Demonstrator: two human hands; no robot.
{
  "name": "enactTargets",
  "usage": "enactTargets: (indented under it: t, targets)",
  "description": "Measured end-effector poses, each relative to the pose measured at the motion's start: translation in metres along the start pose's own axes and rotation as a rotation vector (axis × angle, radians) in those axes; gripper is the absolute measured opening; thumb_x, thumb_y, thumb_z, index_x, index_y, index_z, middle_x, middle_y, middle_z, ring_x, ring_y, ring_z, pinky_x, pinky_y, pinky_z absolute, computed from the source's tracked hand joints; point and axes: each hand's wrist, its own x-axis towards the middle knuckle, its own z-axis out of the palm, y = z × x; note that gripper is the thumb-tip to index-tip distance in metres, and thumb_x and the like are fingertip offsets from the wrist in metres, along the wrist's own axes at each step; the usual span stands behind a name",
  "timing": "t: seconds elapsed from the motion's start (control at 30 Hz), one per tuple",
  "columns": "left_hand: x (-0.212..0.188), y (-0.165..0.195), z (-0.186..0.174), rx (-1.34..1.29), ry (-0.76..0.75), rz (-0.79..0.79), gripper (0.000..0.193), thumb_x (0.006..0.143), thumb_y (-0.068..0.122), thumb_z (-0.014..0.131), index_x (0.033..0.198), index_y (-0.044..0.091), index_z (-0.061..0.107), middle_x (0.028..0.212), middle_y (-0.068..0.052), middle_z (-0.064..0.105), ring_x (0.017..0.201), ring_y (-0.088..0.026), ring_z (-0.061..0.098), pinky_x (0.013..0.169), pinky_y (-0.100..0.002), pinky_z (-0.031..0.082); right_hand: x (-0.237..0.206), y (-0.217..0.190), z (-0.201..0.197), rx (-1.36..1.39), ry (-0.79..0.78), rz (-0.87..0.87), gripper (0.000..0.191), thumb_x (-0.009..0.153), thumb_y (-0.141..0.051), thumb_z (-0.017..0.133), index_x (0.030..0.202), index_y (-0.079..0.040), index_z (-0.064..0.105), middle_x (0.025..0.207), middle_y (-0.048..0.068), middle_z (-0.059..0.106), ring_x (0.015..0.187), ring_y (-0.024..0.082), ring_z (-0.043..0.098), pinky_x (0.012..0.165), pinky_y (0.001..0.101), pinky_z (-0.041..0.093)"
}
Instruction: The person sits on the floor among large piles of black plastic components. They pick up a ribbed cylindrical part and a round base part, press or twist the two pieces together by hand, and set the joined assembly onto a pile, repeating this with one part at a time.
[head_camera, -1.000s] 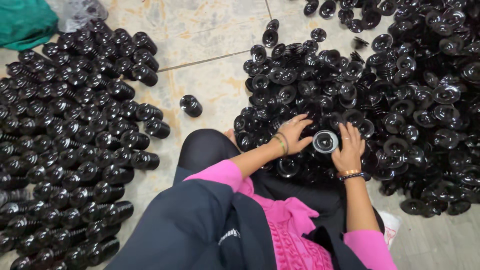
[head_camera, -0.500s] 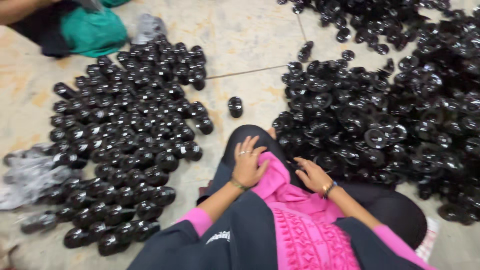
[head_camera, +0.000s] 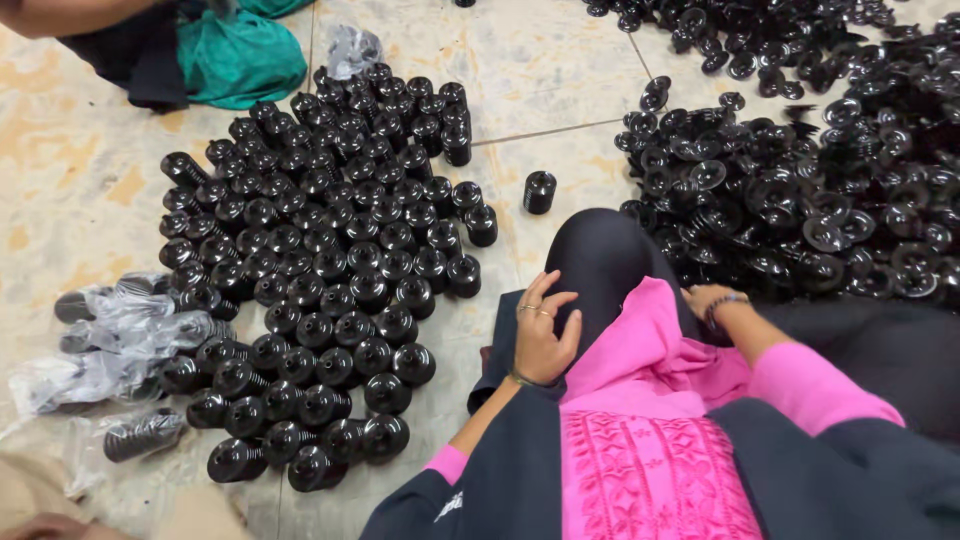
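My left hand (head_camera: 541, 338) rests on my black-clad knee (head_camera: 598, 255), fingers loosely curled, holding nothing. My right hand (head_camera: 708, 301) lies on the pink cloth (head_camera: 650, 350) over my lap, by the edge of the right-hand pile, its fingers partly hidden. A block of upright black ribbed plastic parts (head_camera: 330, 270) stands on the floor to my left. A loose heap of flat black disc-like parts (head_camera: 800, 190) spreads to my right. One single black part (head_camera: 539, 191) stands alone between them.
Clear plastic bags (head_camera: 110, 350) holding more black parts lie at the far left. Another person's arm and green cloth (head_camera: 235, 55) are at the top left, and a beige-clad leg (head_camera: 60, 510) at the bottom left. Tiled floor (head_camera: 540, 60) shows at the top centre.
My hands left the heap on the right, where they held a disc part, and came back to my lap. The view swung left, showing more of the upright parts.
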Motion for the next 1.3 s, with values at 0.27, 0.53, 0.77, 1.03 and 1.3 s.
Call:
enactTargets:
  t: [0.27, 0.53, 0.77, 1.03, 1.3]
  targets:
    - [-0.004, 0.048, -0.057, -0.099, -0.052, 0.255, 0.024, 0.087, 0.001, 0.076, 0.108, 0.008, 0.069, 0.137, -0.013, 0.061, 0.136, -0.036, 0.056, 0.116, -0.047, 0.044, -0.029, -0.042, -0.032, -0.122, 0.040, 0.083, 0.086, 0.097, -0.078, 0.028, 0.134, -0.012, 0.069, 0.141, 0.014, 0.065, 0.132, 0.034, 0.061, 0.108, 0.0599, 0.044]
    - [-0.008, 0.049, -0.072, -0.076, -0.061, 0.145, 0.019, 0.088, -0.003, 0.072, 0.102, 0.008, 0.068, 0.127, -0.013, 0.066, 0.126, -0.035, 0.064, 0.109, -0.044, 0.052, -0.054, -0.008, 0.022, -0.161, -0.185, -0.082, 0.092, 0.095, -0.082, 0.025, 0.138, -0.013, 0.068, 0.144, 0.016, 0.062, 0.136, 0.038, 0.054, 0.115, 0.0571, 0.038]
    - [0.098, -0.022, -0.004, 0.059, -0.156, 0.158, 0.014, 0.091, 0.003, 0.071, 0.104, 0.003, 0.065, 0.122, -0.018, 0.066, 0.116, -0.036, 0.065, 0.102, -0.044, 0.051, -0.002, -0.009, 0.060, 0.129, -0.240, -0.285, 0.067, 0.087, -0.065, 0.049, 0.136, -0.021, 0.063, 0.134, 0.010, 0.070, 0.114, 0.033, 0.074, 0.097, 0.0452, 0.059]
    - [0.216, -0.156, 0.244, 1.060, -1.122, -0.055, 0.042, 0.095, 0.016, 0.060, 0.136, 0.012, 0.059, 0.155, -0.011, 0.042, 0.148, -0.034, 0.032, 0.117, -0.073, 0.017, 0.038, 0.023, 0.075, 0.158, -0.129, -0.330, 0.059, 0.095, -0.065, 0.042, 0.130, -0.025, 0.066, 0.125, 0.013, 0.070, 0.115, 0.034, 0.066, 0.101, 0.0412, 0.051]
    - [0.239, -0.311, 0.247, 1.811, -1.483, -0.029, 0.075, 0.099, 0.031, 0.055, 0.163, 0.009, 0.023, 0.170, -0.009, 0.017, 0.157, -0.039, 0.008, 0.111, -0.082, 0.002, 0.065, 0.044, 0.085, 0.231, -0.067, -0.277, 0.050, 0.093, -0.060, 0.050, 0.111, -0.022, 0.078, 0.106, 0.015, 0.075, 0.103, 0.035, 0.070, 0.093, 0.0461, 0.054]
